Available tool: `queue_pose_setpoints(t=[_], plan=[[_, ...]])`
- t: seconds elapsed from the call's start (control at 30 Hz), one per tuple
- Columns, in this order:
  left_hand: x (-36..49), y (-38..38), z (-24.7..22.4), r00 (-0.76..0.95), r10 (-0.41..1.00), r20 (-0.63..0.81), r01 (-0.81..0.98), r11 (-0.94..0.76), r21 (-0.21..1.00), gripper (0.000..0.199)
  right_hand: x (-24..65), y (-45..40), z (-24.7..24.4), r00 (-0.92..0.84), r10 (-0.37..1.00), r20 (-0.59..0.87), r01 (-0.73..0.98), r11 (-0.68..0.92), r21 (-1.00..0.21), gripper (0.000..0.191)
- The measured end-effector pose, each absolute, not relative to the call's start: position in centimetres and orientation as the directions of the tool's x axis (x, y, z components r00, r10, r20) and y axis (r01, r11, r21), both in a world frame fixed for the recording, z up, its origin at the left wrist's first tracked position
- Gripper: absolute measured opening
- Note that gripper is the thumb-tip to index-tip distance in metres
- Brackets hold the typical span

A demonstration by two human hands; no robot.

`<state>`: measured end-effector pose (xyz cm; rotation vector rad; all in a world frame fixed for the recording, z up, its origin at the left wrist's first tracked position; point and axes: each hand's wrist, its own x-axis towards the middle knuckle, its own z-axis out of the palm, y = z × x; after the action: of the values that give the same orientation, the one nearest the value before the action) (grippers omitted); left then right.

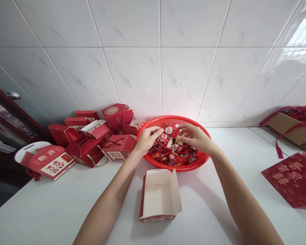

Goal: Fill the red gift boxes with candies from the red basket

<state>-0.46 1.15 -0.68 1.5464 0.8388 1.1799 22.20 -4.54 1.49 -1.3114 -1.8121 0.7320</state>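
Note:
A round red plastic basket (190, 167) holds many red-wrapped candies (177, 160). Over its left side is my left hand (149, 139), thumb and fingertips pressed together at the edge of a red packet (169, 130). On the right, my right hand (192, 137) reaches over the basket with its fingers bent and parted, near the other side of that packet; whether it touches anything is unclear. In front of the basket stands an open red box (160, 199) with a white inside and nothing in it.
Several red gift boxes (118, 146) crowd the left side by the tiled wall (132, 75). At the right are a cardboard box (292, 127) with red ribbons and a flat red package (290, 180) on the white table (91, 211).

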Motion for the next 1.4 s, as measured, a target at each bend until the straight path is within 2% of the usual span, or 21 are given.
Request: queue_pose_setpoints(t=[0.13, 0.23, 0.3, 0.4, 0.53, 0.67, 0.77, 0.87, 1.03, 1.2, 1.3, 1.4], plan=[[-0.5, 1.4, -0.9, 0.249, 0.930, 0.270, -0.061, -0.263, 0.963, 0.046, 24.1, -5.5, 2.7, -0.358, 0.925, -0.128, 0.724, 0.188, -0.664, 0.034], [-0.5, 1.3, -0.8, 0.260, 0.930, 0.258, -0.066, -0.250, 0.966, 0.046, 23.9, -5.8, 2.7, -0.295, 0.908, -0.298, 0.883, 0.140, -0.448, 0.033], [-0.4, 1.2, -0.7, 0.271, 0.929, 0.251, -0.070, -0.241, 0.968, 0.047, 23.2, -5.6, 2.4, -0.201, 0.928, -0.315, 0.937, 0.088, -0.338, 0.028], [-0.3, 1.0, -0.5, 0.283, 0.928, 0.242, -0.074, -0.230, 0.970, 0.050, 22.7, -4.9, 1.6, -0.159, 0.938, -0.309, 0.948, 0.057, -0.313, 0.024], [-0.3, 1.0, -0.4, 0.284, 0.929, 0.237, -0.081, -0.223, 0.971, 0.051, 22.6, -4.2, 1.0, -0.194, 0.954, -0.229, 0.919, 0.095, -0.383, 0.025], [-0.3, 1.1, -0.5, 0.279, 0.930, 0.238, -0.088, -0.222, 0.971, 0.050, 22.1, -3.8, 0.7, -0.208, 0.977, -0.049, 0.858, 0.158, -0.489, 0.035], [-0.4, 1.1, -0.6, 0.279, 0.930, 0.239, -0.086, -0.224, 0.971, 0.049, 21.8, -3.7, 0.8, -0.188, 0.981, 0.046, 0.833, 0.184, -0.521, 0.041], [-0.4, 1.2, -0.6, 0.286, 0.929, 0.235, -0.083, -0.220, 0.972, 0.048, 22.1, -4.0, 1.4, -0.218, 0.976, -0.011, 0.870, 0.189, -0.456, 0.032], [-0.4, 1.1, -0.7, 0.288, 0.930, 0.229, -0.089, -0.212, 0.973, 0.049, 21.9, -5.0, 1.8, -0.272, 0.923, -0.274, 0.918, 0.163, -0.361, 0.013], [-0.3, 1.0, -0.6, 0.282, 0.930, 0.235, -0.092, -0.217, 0.972, 0.049, 20.2, -5.0, 0.8, -0.211, 0.925, -0.317, 0.960, 0.134, -0.246, 0.023], [-0.3, 0.9, -0.6, 0.284, 0.929, 0.236, -0.087, -0.220, 0.972, 0.048, 19.8, -4.8, 0.5, -0.237, 0.915, -0.327, 0.956, 0.161, -0.245, 0.034], [-0.3, 0.9, -0.5, 0.287, 0.930, 0.231, -0.082, -0.216, 0.973, 0.048, 20.1, -4.8, 0.7, -0.286, 0.897, -0.338, 0.941, 0.197, -0.274, 0.036]])
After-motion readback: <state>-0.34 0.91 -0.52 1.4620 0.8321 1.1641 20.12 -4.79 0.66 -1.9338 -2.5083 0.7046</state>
